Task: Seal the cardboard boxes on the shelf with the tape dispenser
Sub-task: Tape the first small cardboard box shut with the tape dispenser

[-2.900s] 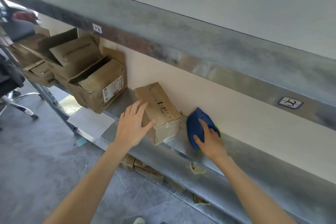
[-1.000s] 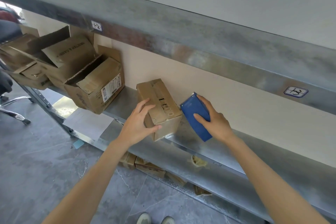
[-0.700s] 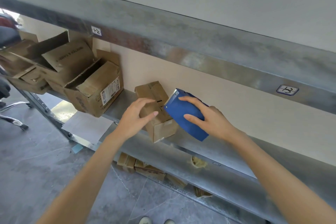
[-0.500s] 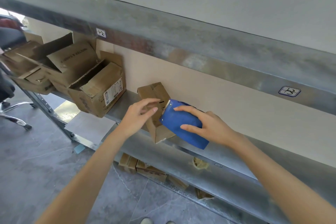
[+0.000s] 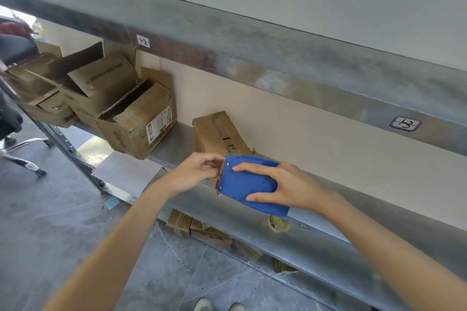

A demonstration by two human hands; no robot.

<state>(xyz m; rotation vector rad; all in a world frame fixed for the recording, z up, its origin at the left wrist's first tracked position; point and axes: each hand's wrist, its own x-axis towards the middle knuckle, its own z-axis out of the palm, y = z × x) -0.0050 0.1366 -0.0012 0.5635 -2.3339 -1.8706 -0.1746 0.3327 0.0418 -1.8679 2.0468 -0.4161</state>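
Note:
A small closed cardboard box (image 5: pixel 217 131) stands on the metal shelf (image 5: pixel 177 144) against the beige wall. In front of its near end I hold a blue tape dispenser (image 5: pixel 246 185) off the shelf, my right hand (image 5: pixel 285 185) gripping its body from the right. My left hand (image 5: pixel 195 171) pinches the brown tape end at the dispenser's toothed blade, just before the box's near face. The box's near end is partly hidden behind the dispenser and my fingers.
Several open cardboard boxes (image 5: pixel 136 121) with raised flaps crowd the shelf's left part. A steel beam (image 5: pixel 252 58) with label tags runs overhead. Flattened cardboard (image 5: pixel 209 232) lies on the lower shelf. An office chair base (image 5: pixel 22 156) stands on the grey floor at left.
My right hand lifted the dispenser from the shelf and brought it left in front of the box. My left hand left the box and took hold of the tape end at the blade.

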